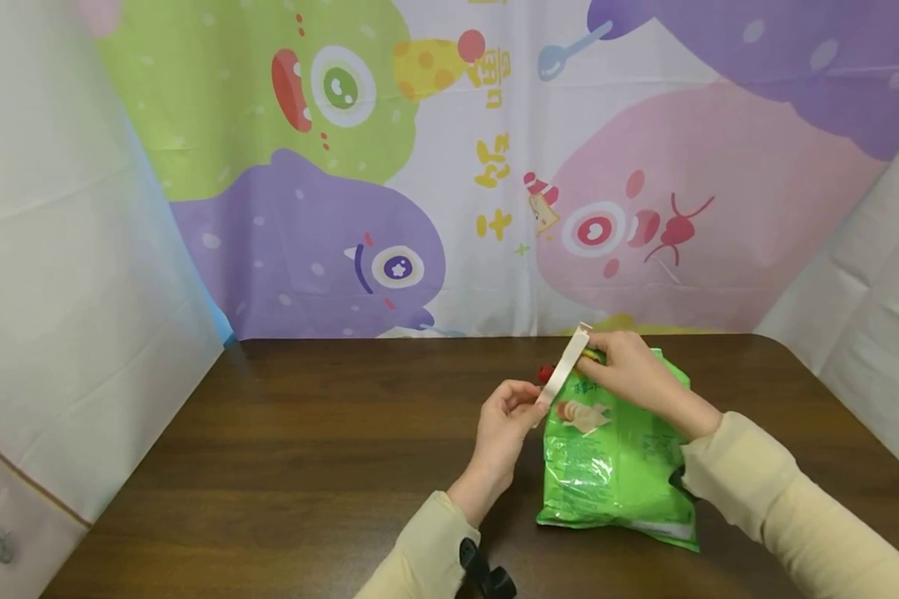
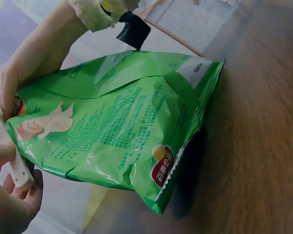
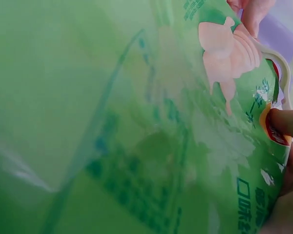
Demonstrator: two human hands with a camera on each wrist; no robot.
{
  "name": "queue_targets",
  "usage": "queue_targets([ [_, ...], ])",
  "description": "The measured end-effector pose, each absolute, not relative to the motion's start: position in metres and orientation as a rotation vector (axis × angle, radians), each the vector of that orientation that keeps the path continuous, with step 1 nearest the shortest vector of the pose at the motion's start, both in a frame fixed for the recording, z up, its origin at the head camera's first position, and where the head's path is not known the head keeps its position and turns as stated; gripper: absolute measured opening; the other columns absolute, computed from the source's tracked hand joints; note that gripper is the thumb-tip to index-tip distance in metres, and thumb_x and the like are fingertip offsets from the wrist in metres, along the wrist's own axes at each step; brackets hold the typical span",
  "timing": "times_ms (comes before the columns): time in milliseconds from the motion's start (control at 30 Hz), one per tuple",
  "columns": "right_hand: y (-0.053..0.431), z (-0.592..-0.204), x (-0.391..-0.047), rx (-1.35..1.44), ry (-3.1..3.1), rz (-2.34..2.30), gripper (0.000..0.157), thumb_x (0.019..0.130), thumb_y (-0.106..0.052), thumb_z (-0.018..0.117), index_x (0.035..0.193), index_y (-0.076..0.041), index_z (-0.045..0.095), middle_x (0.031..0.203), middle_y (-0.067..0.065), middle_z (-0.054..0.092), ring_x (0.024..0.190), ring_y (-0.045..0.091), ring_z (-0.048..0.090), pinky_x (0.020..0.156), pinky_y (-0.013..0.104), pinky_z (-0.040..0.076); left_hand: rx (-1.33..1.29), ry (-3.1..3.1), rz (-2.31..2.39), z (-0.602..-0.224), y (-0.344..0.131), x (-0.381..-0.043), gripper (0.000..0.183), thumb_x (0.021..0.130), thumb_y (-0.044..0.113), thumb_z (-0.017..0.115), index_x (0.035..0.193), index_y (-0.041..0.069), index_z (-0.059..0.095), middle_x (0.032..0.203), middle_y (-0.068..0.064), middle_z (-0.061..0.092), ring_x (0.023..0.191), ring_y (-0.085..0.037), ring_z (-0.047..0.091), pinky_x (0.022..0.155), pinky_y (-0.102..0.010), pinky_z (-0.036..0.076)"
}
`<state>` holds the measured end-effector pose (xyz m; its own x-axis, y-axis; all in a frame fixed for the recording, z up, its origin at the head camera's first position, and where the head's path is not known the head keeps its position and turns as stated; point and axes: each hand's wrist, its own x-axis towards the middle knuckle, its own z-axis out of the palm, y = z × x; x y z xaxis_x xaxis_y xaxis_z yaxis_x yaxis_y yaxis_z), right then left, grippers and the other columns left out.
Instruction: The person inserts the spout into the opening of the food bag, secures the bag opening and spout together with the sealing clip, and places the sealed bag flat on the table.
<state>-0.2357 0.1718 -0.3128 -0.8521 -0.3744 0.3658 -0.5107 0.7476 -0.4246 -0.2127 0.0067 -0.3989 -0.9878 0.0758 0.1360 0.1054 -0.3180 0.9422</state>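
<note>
A green snack bag [image 1: 614, 474], shiny and printed, stands tilted over the right part of the table. Along its upper left edge runs a white bag clip [image 1: 564, 366], a long narrow strip. My left hand [image 1: 500, 428] pinches the clip's lower end between thumb and fingers; in the left wrist view that white end [image 2: 21, 175] shows between them. At the bag's top corner my right hand [image 1: 633, 373] grips the bag beside the clip's upper end. Its thumb [image 3: 285, 122] presses on the bag's printed face in the right wrist view. The fingers behind the bag are hidden.
The brown wooden table [image 1: 307, 449] reaches back to a cartoon-printed curtain [image 1: 494, 291]. White cloth [image 1: 52, 208] hangs at both sides. A small red spot [image 1: 545, 373] shows behind the clip. Black wrist mounts [image 1: 487, 574] sit at the cuffs.
</note>
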Motion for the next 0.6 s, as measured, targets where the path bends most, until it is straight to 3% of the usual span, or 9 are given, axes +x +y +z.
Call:
queue_targets([
  [300,0.1777,-0.3156,-0.2385,0.683,-2.665,0.737,0.008,0.081,-0.012,0.055,0.081,-0.012,0.064,0.058,-0.003,0.053,0.042,0.007,0.032,0.044,0.024,0.031,-0.326,-1.825,-2.447,-0.3991,0.0077,-0.2116,0.017,0.074,0.003,0.063,0.089,-0.002,0.057,0.082,-0.004,0.059,0.068,-0.009,0.054,0.059,-0.02,0.042],
  [533,0.1792,-0.3093,-0.2367,0.692,-2.762,0.861,0.01,0.083,-0.018,0.054,0.086,-0.013,0.063,0.059,-0.001,0.052,0.038,0.006,0.029,0.042,0.024,0.032,-0.285,-1.833,-2.353,-0.3986,0.0122,-0.2098,0.016,0.073,0.001,0.063,0.086,-0.001,0.053,0.081,-0.007,0.06,0.067,-0.01,0.056,0.057,-0.02,0.043],
  [600,0.1802,-0.3079,-0.2367,0.706,-2.78,0.917,0.013,0.084,-0.021,0.052,0.088,-0.014,0.063,0.065,0.006,0.056,0.04,0.006,0.029,0.041,0.024,0.032,-0.272,-1.824,-2.333,-0.3989,0.0133,-0.2097,0.014,0.073,0.0,0.063,0.084,-0.001,0.053,0.082,-0.007,0.06,0.068,-0.011,0.056,0.058,-0.02,0.044],
])
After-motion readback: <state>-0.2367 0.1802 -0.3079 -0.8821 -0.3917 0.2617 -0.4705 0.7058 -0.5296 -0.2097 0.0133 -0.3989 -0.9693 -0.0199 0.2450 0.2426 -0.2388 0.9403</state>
